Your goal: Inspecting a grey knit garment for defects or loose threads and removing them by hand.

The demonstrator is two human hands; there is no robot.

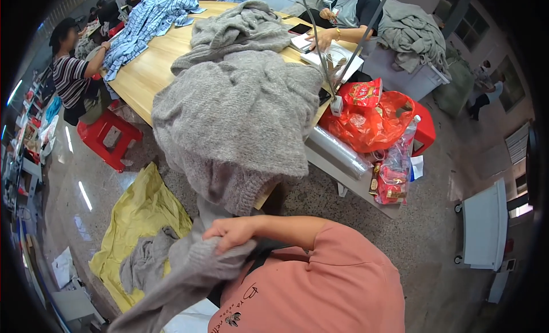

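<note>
- One hand shows: the right hand point(231, 233), its fingers curled firmly over a fold of grey knit point(189, 270).
- Left hand: out of sight, so I cannot tell whether it grips anything.
- The knit lies in front of the wearer's body, trailing to the lower left; whether it joins the pile beyond, I cannot tell.
- It looks soft, limp and fairly light, probably stretchy, and more likely to cling to skin than slide. Nothing brittle, though its loops could snag or be pulled out of shape.
- Best hold, I judge: the bunched part under the fingers, taken as a broad handful rather than a pinch.
- Just beyond, the pile point(240, 104) of grey knitwear droops over the near end of the table point(151, 64); in bulk it should be heavy and floppy, best supported from underneath.
- On the floor to the left, a yellow sheet point(131, 207) bears another grey piece point(148, 258).
- To the right, a red bag point(372, 124) sits beside a clear roll point(343, 153).
- Farther left, a co-worker point(71, 78) reaches to blue checked cloth point(151, 24).
</note>
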